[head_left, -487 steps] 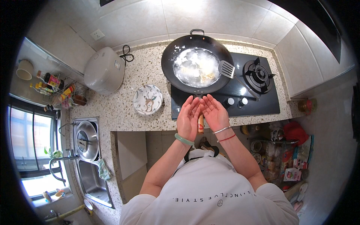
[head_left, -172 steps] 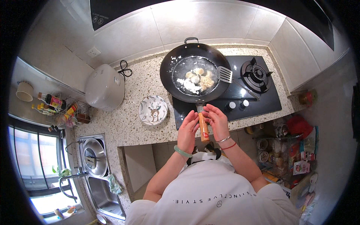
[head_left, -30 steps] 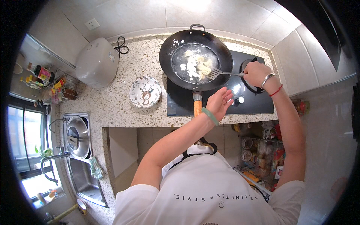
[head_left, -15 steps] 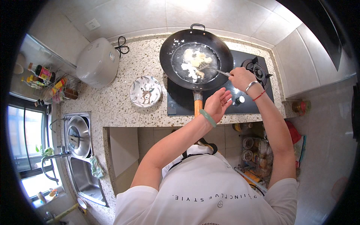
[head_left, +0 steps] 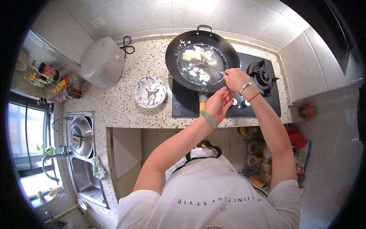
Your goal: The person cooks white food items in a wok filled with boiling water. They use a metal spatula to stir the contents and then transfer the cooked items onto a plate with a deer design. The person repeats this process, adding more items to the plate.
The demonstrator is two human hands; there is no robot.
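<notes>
A black wok (head_left: 173, 57) stands on the left burner of the black cooktop (head_left: 187, 107). Pale yellow lumps (head_left: 200, 55) and smaller white bits lie in clear liquid inside it. My right hand (head_left: 237, 81) is closed round the handle of a long metal utensil (head_left: 212, 68). Its head looks fork-like and dips in among the lumps, partly hidden by them. Just below the wok's near rim, my left hand (head_left: 218, 105) is open, palm upward and fingers loosely curved, holding nothing. Beside it is the wok's wooden handle (head_left: 203, 105), partly covered by my left wrist and green bangle.
A white deer-patterned bowl (head_left: 150, 92) sits on the speckled counter (head_left: 126, 110) left of the wok. Farther left are a rice cooker (head_left: 102, 63), a rack of bottles (head_left: 63, 86) and a sink (head_left: 87, 179) with a metal lid (head_left: 81, 136). A bare burner (head_left: 263, 77) is at right.
My right hand has moved slightly left and up, bringing the utensil's head left through the liquid. The yellow lumps have shifted and white bits have spread. My left hand remains below the rim.
</notes>
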